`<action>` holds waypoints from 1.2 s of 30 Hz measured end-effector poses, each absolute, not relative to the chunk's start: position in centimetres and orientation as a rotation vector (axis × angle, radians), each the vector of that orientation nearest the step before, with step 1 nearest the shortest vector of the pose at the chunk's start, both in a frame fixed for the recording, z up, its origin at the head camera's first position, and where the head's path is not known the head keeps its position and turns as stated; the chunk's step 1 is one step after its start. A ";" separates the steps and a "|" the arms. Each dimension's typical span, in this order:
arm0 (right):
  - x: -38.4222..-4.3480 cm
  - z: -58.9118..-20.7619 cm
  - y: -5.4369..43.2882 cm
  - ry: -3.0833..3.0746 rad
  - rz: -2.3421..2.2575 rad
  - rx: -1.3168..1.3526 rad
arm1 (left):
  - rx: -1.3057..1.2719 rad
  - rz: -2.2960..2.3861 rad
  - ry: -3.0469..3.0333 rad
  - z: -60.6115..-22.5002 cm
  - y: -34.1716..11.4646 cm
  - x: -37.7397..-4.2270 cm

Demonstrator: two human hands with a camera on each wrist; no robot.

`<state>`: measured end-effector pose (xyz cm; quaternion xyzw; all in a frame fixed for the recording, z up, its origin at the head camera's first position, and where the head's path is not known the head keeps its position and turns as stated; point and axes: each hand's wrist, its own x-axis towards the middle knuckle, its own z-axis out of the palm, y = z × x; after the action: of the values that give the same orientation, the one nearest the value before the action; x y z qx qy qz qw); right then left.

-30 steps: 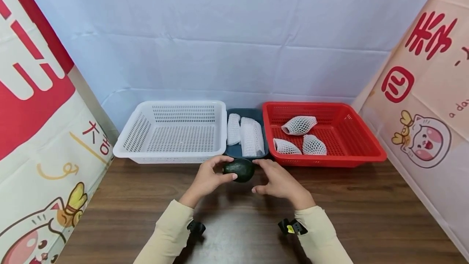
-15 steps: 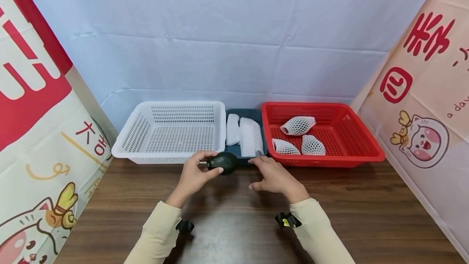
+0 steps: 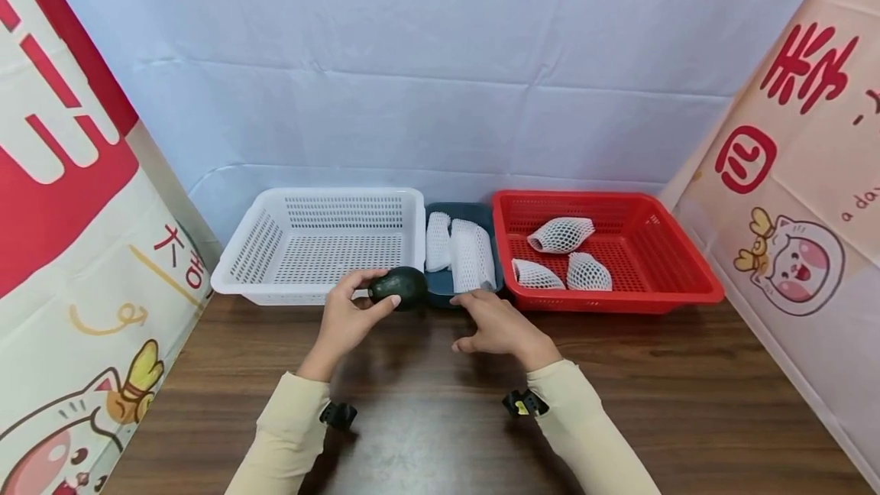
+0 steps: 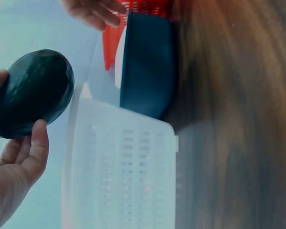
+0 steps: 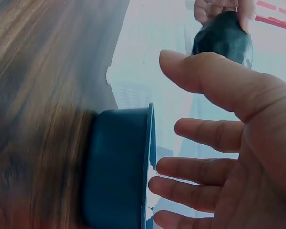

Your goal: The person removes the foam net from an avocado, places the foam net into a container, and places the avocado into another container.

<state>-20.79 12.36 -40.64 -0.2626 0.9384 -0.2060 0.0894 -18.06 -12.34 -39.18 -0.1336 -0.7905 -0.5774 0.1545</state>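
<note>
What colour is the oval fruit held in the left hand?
The fruit is very dark green, almost black; the left wrist view shows it best.

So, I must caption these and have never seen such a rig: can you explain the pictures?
There's no machine: these are a person's bare hands. The wide picture comes from a camera on the head, the closer two from wrist cameras. The left hand grips a dark green fruit near the white basket. The right hand, holding nothing, is by the dark blue bin. That bin, on the wooden table, contains white mesh sleeves; the red basket contains three rounded nets, contents unclear.
</note>
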 end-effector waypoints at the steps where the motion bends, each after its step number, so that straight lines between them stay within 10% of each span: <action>1: -20.8 -40.7 12.2 2.789 -0.609 -0.783 | -0.383 -1.644 -2.259 -39.1 -12.4 -18.1; 36: -22.0 -39.8 8.8 2.786 -0.518 -0.898 | -0.271 -1.085 -2.410 -42.5 -14.9 -25.1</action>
<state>-21.97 8.79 -39.82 -0.3010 0.9339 -0.1735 0.0845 -25.10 -14.89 -42.55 -0.0991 -0.8806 -0.3965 0.2399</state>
